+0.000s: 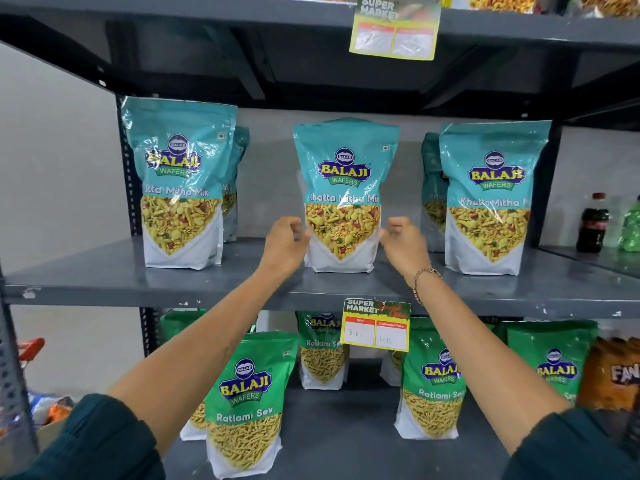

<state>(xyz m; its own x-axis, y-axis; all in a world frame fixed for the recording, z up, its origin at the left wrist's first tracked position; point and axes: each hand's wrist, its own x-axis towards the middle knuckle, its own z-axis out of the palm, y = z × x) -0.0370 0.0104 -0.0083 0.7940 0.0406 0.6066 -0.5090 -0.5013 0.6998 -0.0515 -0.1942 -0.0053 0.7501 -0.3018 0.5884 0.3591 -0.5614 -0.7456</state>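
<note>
A teal Khatta Mitha Mix bag (343,188) stands upright in the middle of the grey metal shelf (104,282). My left hand (285,242) is at the bag's lower left edge, fingers curled, pinching the side seam. My right hand (403,242), with a bracelet on its wrist, is at the lower right edge and pinches that seam the same way. The bag's base rests on the shelf.
Matching teal bags stand at the left (180,188) and right (491,202), each with another behind it. Green Ratlami Sev bags (246,403) fill the shelf below. A price tag (377,325) hangs from the shelf edge. Drink bottles (594,225) stand at far right.
</note>
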